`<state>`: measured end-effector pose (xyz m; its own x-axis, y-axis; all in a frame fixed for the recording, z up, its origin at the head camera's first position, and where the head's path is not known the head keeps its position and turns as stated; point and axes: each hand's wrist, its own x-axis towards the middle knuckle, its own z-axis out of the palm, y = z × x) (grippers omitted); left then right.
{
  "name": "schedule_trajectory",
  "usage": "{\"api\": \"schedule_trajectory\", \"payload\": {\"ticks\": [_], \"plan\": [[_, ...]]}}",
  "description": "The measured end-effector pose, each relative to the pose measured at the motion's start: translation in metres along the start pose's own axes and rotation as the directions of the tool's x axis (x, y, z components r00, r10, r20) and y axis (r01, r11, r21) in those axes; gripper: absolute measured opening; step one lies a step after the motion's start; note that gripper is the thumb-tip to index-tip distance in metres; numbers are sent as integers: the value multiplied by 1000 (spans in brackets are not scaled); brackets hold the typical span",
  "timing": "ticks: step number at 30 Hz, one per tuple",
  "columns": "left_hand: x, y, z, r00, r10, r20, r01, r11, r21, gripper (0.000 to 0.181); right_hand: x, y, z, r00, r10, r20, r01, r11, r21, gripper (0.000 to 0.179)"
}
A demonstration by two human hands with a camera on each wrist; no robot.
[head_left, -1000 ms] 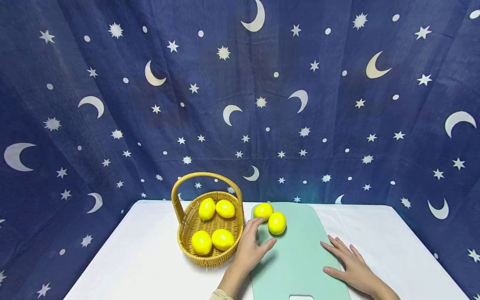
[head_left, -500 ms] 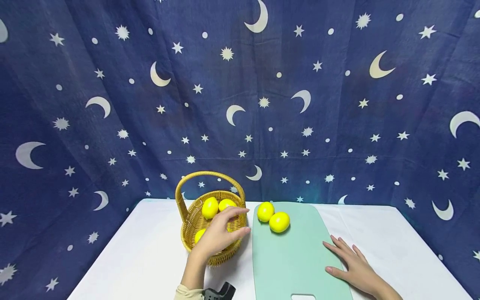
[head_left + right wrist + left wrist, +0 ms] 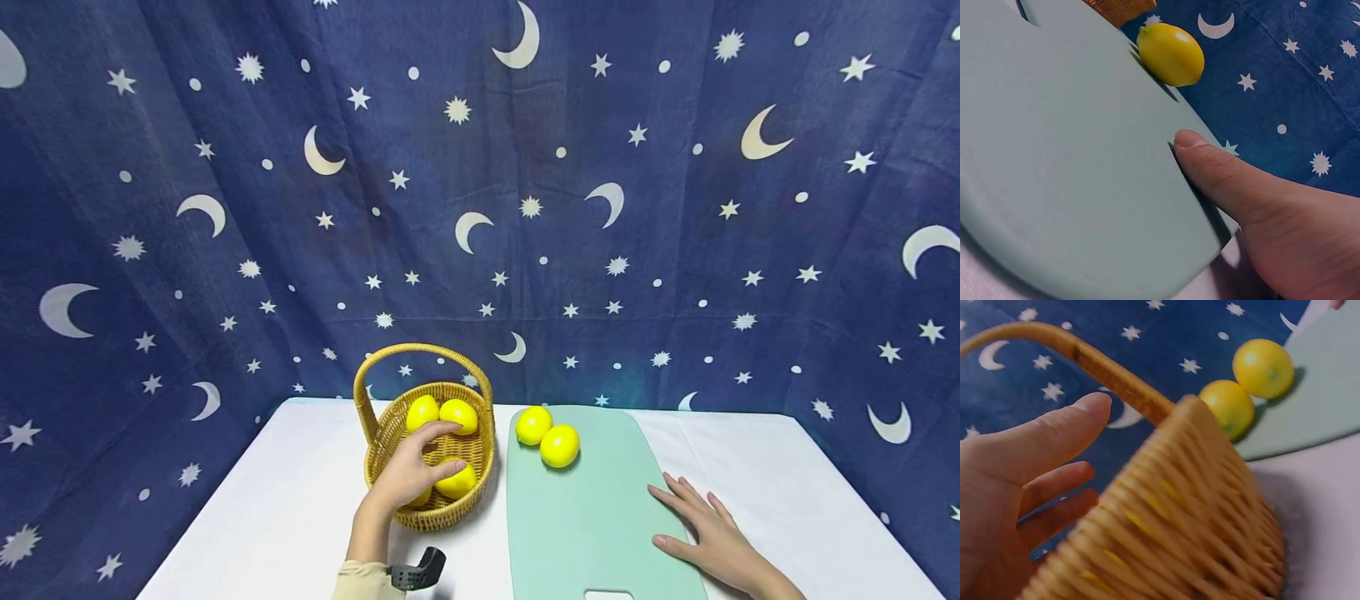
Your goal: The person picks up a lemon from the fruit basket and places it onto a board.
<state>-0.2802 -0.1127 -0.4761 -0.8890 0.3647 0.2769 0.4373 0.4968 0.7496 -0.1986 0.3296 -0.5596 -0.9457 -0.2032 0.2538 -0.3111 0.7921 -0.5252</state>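
Observation:
My left hand is over the wicker basket, fingers and thumb spread apart with nothing between them. Inside the basket lie several yellow lemons; one at the back shows plainly, while the hand partly covers those in front. In the left wrist view the thumb is beside the basket's woven rim. Two more lemons, a nearer one and a farther one, touch each other on the pale green cutting board. My right hand is at the board's right edge, fingers spread, holding nothing.
A white cloth covers the table. The basket's tall arched handle stands up over its opening. Behind the table hangs a dark blue curtain with moons and stars. A black band is on the left wrist.
My left hand has moved left, from beside the two lemons on the board to over the basket. Those two lemons have turned slightly. The right hand stays put.

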Motion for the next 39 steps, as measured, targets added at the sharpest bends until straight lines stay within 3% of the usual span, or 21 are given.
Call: {"api": "schedule_trajectory", "payload": {"ticks": [5, 12, 24, 28, 32, 36, 39], "plan": [[-1, -6, 3, 999, -5, 36, 5, 1000, 2, 57, -1, -1, 1, 1000, -4, -4, 4, 1000, 2, 63], [-3, -6, 1, 994, -36, 107, 20, 989, 147, 59, -1, 0, 1, 1000, -9, -13, 9, 1000, -2, 63], [-3, -6, 1, 987, -86, 139, 46, 961, 272, 72, 1, 3, 1, 1000, 19, 11, -19, 1000, 6, 64], [-2, -6, 2, 988, -109, 111, 80, 968, 236, 76, 1, 2, 1, 1000, 8, 6, -8, 1000, 7, 64], [-1, -6, 5, 993, -111, 32, 102, 975, 199, 70, 0, 2, 0, 1000, 2, 1, -2, 1000, 3, 63], [1, -7, 7, 994, -97, -47, 106, 957, 269, 54, 0, 0, 0, 1000, 2, -3, -2, 1000, 3, 63], [3, -8, 9, 993, -92, -71, 110, 944, 312, 46, 0, -1, 0, 1000, 1, -4, -1, 1000, 4, 63]]}}
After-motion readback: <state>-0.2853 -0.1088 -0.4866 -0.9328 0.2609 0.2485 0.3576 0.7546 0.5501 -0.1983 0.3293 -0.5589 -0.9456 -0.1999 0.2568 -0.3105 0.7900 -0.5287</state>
